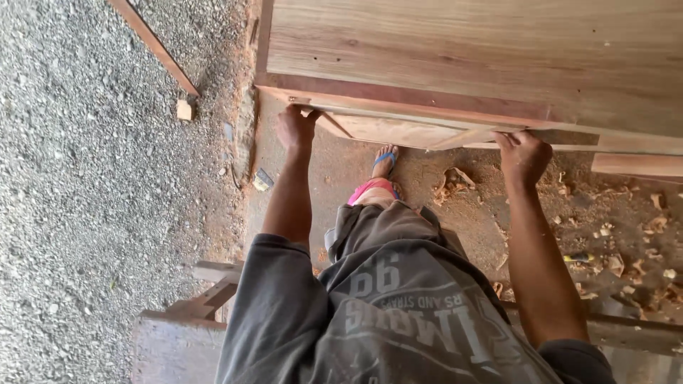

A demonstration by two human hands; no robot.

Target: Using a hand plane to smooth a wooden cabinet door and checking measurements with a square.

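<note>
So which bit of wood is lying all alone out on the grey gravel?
The small pale wood block beside the long thin strip. The other scraps are curly shavings on the brown dirt under the big panel both hands grip.

Dirt floor [334, 171], wood shavings [452, 182], small wood block [184, 109]

No packages, labels, signs or screens anywhere in view.

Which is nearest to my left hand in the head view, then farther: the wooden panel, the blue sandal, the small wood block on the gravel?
From the left hand:
1. Wooden panel, gripped at its lower edge.
2. Blue sandal, to its right, on the dirt.
3. Small wood block, to its left, on the gravel.
</note>
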